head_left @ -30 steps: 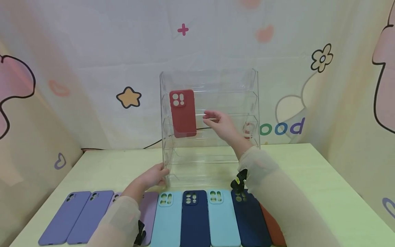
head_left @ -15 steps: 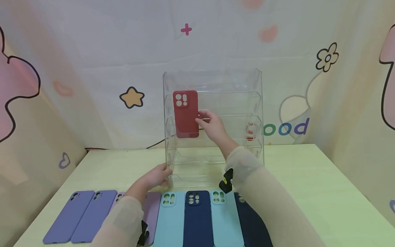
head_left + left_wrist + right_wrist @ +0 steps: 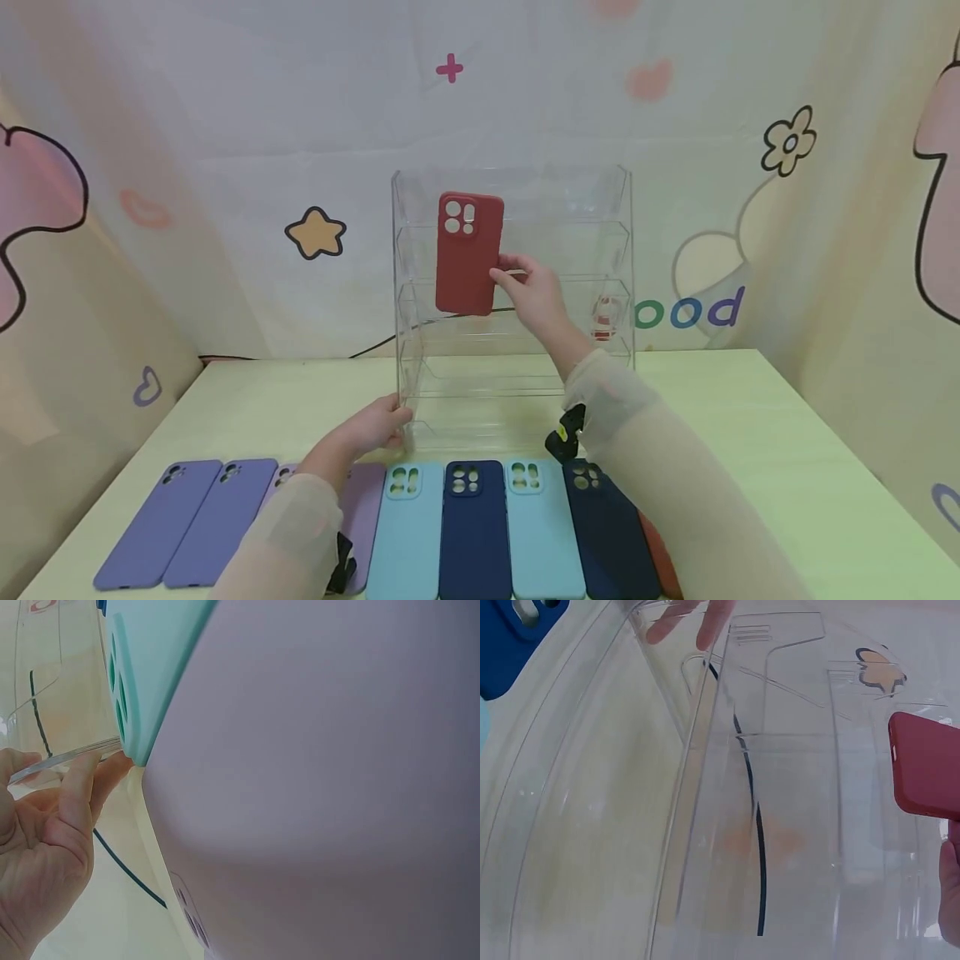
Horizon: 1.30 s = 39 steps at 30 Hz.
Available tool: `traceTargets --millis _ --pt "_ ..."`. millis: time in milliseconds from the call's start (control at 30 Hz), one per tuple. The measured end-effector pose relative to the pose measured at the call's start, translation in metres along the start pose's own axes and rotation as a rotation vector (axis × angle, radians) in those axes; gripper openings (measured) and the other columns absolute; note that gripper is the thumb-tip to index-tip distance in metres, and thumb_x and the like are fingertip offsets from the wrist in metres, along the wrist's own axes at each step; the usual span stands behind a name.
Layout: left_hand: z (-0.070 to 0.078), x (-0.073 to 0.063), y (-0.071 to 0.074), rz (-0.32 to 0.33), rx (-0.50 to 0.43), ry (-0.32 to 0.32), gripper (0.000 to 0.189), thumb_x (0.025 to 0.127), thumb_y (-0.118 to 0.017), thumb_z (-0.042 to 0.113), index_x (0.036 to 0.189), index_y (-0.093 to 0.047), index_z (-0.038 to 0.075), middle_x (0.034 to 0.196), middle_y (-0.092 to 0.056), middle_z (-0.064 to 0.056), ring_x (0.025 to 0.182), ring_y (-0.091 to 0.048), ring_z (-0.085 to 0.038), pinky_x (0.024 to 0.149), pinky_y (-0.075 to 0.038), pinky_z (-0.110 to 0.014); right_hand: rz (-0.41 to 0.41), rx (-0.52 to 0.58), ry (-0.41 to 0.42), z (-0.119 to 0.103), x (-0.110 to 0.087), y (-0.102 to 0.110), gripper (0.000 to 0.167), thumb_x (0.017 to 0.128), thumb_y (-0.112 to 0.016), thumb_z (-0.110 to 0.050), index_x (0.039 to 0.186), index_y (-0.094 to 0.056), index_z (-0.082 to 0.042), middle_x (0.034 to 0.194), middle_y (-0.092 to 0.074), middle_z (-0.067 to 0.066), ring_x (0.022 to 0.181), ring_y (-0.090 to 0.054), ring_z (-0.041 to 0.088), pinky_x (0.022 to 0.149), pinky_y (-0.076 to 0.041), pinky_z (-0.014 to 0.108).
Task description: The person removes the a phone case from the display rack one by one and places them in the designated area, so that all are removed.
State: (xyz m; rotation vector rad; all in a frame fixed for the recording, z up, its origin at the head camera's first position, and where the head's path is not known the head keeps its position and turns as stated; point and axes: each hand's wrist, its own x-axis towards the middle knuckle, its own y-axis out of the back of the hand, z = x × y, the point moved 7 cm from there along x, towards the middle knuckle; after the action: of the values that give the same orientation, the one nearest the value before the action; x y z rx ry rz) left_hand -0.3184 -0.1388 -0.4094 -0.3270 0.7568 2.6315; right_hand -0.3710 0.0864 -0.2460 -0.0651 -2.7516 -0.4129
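Note:
In the head view my right hand [image 3: 534, 292] pinches the right edge of a red phone case [image 3: 468, 254] with camera cut-outs at its top. The case is upright, slightly tilted, before the upper tiers of a clear plastic tiered rack [image 3: 517, 387]. My left hand [image 3: 371, 425] grips the rack's lower left side; in the left wrist view, its fingers and thumb [image 3: 19, 759] lie about the clear panel edge [image 3: 71, 754]. The right wrist view catches the red case [image 3: 930, 765] at its right border, with little of the right hand [image 3: 950, 889] visible.
Along the table's front lie violet [image 3: 157, 525], lilac [image 3: 363, 521], light blue [image 3: 405, 533] and navy [image 3: 476, 533] phone cases. An orange-red case [image 3: 660, 554] is partly under my right sleeve. A dark cable [image 3: 371, 346] runs behind the rack.
My right hand has moved left to the red case and taken hold of its edge. The case has since risen and shifted right from its tier. My left hand stays on the rack.

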Motion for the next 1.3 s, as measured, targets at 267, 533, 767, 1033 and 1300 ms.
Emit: traceTargets --millis 267,533,767,1033,1300 --pt "-0.002 0.001 0.001 0.012 0.018 -0.002 0.049 0.098 -0.037 0.019 0.144 -0.03 0.002 0.123 -0.051 -0.015 0.068 -0.046 -0.019 0.086 -0.038 -0.041 -0.069 -0.015 -0.061 0.008 -0.023 0.022 0.03 0.091 -0.061 -0.017 0.119 -0.061 -0.004 0.11 -0.06 0.01 0.099 -0.061 0.027 0.089 -0.045 0.04" --pt "-0.004 0.0 -0.001 0.005 0.023 0.005 0.05 0.098 -0.037 0.019 0.145 -0.029 0.003 0.134 -0.045 -0.018 0.101 -0.05 -0.026 0.092 -0.037 -0.045 -0.15 -0.085 -0.157 0.032 -0.063 0.048 0.035 0.092 -0.06 -0.023 0.122 -0.058 -0.005 0.114 -0.059 0.012 0.105 -0.058 0.029 0.093 -0.042 0.046" --pt "0.0 -0.003 0.001 0.008 0.029 0.004 0.05 0.099 -0.037 0.018 0.146 -0.027 0.003 0.136 -0.043 -0.019 0.1 -0.051 -0.027 0.093 -0.036 -0.047 -0.162 -0.159 -0.205 0.045 -0.097 0.085 0.044 0.091 -0.06 -0.031 0.125 -0.056 -0.004 0.116 -0.059 0.015 0.106 -0.057 0.031 0.093 -0.042 0.048" --pt "-0.003 -0.005 0.001 0.013 0.038 0.007 0.05 0.099 -0.037 0.018 0.146 -0.027 0.003 0.137 -0.042 -0.02 0.105 -0.048 -0.028 0.094 -0.036 -0.047 -0.175 -0.223 -0.211 0.061 -0.14 0.127 0.052 0.092 -0.057 -0.037 0.129 -0.052 -0.001 0.116 -0.06 0.019 0.108 -0.056 0.036 0.093 -0.038 0.057" --pt "0.0 -0.004 0.001 0.008 0.023 0.005 0.051 0.099 -0.036 0.019 0.146 -0.025 0.003 0.142 -0.035 -0.024 0.113 -0.047 -0.031 0.101 -0.032 -0.052 -0.177 -0.276 -0.261 0.074 -0.169 0.163 0.053 0.093 -0.057 -0.034 0.13 -0.049 0.002 0.113 -0.062 0.017 0.101 -0.061 0.029 0.089 -0.042 0.056"
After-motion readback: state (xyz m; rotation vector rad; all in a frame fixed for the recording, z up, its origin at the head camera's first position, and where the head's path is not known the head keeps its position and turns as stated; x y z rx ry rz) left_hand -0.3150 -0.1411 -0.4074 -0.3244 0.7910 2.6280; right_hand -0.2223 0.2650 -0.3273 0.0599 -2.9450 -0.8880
